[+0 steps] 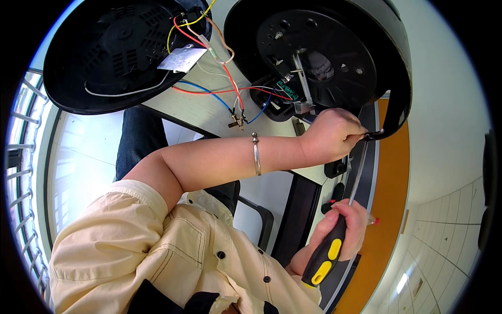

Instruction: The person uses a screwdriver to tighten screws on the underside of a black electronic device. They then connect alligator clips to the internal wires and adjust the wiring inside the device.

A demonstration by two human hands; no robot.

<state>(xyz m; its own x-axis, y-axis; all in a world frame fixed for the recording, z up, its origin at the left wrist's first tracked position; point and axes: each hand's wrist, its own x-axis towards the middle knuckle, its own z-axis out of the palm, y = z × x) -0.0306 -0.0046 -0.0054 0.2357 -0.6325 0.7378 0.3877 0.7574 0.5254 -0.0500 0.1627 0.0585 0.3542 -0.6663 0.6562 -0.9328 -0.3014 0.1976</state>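
Observation:
My left hand (334, 133), with a silver bangle on its wrist, reaches across to the lower right rim of a round black housing (246, 31). Its thumb and fingers are pinched together at that rim; what lies between them is too small to tell. Closed around the black-and-yellow handle of a screwdriver (327, 256) is my right hand (353, 227). The screwdriver's long metal shaft slants up to the left fingertips, where its tip meets or nears the rim. Inside the housing are a black disc, a clear plastic strip and a small green circuit board (294, 96).
A round black vented cover (115, 78) lies at upper left, with a silvery sheet (182, 58) on it. Red, blue, yellow and white wires link it to the housing, passing a small brass part (238, 123) on the white table (209, 112). A chair (264, 222) stands below.

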